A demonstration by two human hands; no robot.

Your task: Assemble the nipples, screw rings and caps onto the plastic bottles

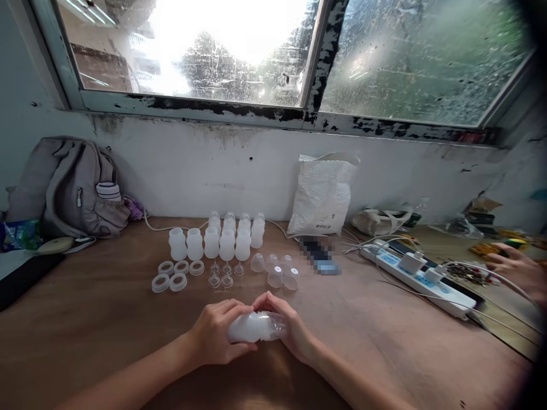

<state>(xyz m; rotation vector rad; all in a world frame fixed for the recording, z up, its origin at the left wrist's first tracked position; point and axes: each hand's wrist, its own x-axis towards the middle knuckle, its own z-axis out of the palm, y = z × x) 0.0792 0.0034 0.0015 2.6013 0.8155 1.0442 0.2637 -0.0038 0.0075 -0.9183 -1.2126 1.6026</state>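
Observation:
Between my two hands lies a translucent white baby bottle (250, 328) with a clear cap, tilted onto its side above the table. My left hand (216, 333) wraps round the bottle's body. At the capped end, my right hand (294, 330) closes round the clear cap. Farther back stand several open bottle bodies (211, 244), with capped bottles (257, 230) behind them. In front of these lie several screw rings (178, 282), clear nipples (227, 281) and clear dome caps (274, 277).
A white power strip (421, 279) with plugs and cables crosses the right side. Another person's hand (519, 270) is at the far right. A blurred phone (318, 255), a white bag (322, 193) and a grey backpack (68, 185) are along the wall.

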